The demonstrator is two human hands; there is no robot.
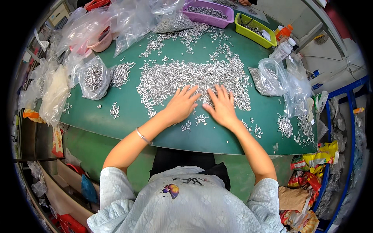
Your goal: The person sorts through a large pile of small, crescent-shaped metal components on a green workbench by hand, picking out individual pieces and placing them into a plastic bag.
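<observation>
A wide, thin layer of small silvery curved metal pieces (186,73) covers the middle of the green table (120,101). Both hands rest palm down on its near edge. My left hand (180,105) lies with fingers spread, their tips among the pieces; a silver bangle (142,136) circles that wrist. Close beside it, my right hand (222,106) has its fingers stretched out over the pieces and its thumb toward the left hand. Neither hand grips anything. Under and between the hands, a few loose pieces (201,118) lie near the table's front.
Clear bags of pieces stand at the left (94,79) and right (268,77). A purple basket (210,11) and a yellow-green basket (254,33) hold more at the back, near white bottles (283,49). Small piles (284,126) sit at the right. Another person's hand (244,2) shows at the top.
</observation>
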